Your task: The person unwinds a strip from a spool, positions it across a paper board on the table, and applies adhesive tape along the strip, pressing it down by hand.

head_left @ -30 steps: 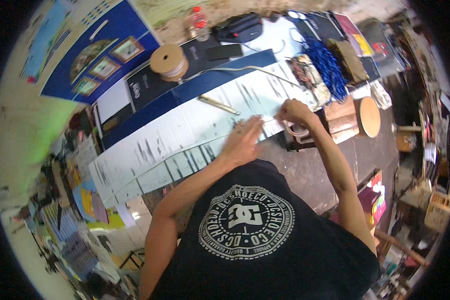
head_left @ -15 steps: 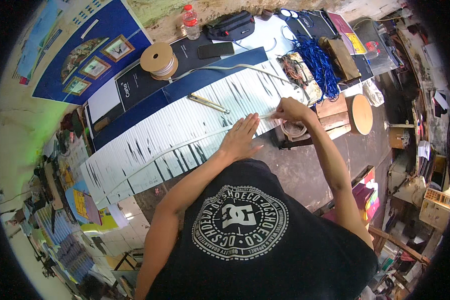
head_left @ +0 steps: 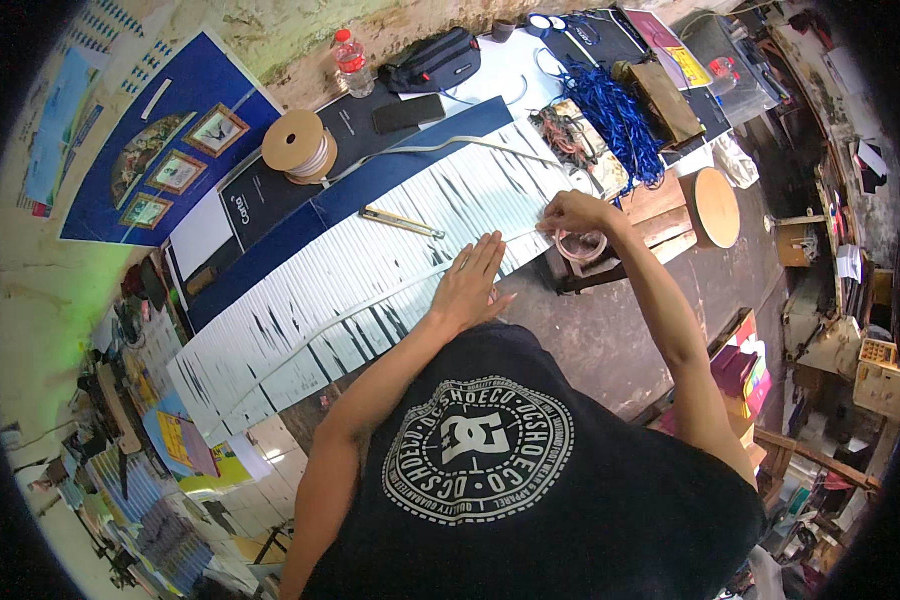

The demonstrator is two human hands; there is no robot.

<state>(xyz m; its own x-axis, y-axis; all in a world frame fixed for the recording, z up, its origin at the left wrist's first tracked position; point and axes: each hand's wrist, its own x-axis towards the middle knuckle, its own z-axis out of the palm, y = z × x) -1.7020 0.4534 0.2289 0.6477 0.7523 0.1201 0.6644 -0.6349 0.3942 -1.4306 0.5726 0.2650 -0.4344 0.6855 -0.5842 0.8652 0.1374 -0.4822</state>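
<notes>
A long row of overlapping white paper strips (head_left: 270,335), with dark marks along them, lies slantwise across the table. Along its near side runs a narrow white tape (head_left: 338,320). My left hand (head_left: 467,284) rests flat on the tape, fingers stretched out together and thumb apart. To its right, my right hand (head_left: 575,212) is closed in a pinch on the tape near the right end of the row; the fingertips are partly hidden. A yellowish utility knife (head_left: 400,221) lies on the strips beyond my left hand. Behind it, a cardboard spool (head_left: 298,148) has tape trailing off to the right.
Beyond the row lie a blue board (head_left: 370,180) and a dark phone (head_left: 408,114). A red-capped bottle (head_left: 352,66) and a black pouch (head_left: 432,62) stand at the back. Blue ribbons (head_left: 615,125), a wooden box (head_left: 662,103) and a tape roll (head_left: 580,245) are at the right.
The whole view has shifted slightly. My left hand still lies flat on the tape and my right hand still pinches it, both in nearly the same place.
</notes>
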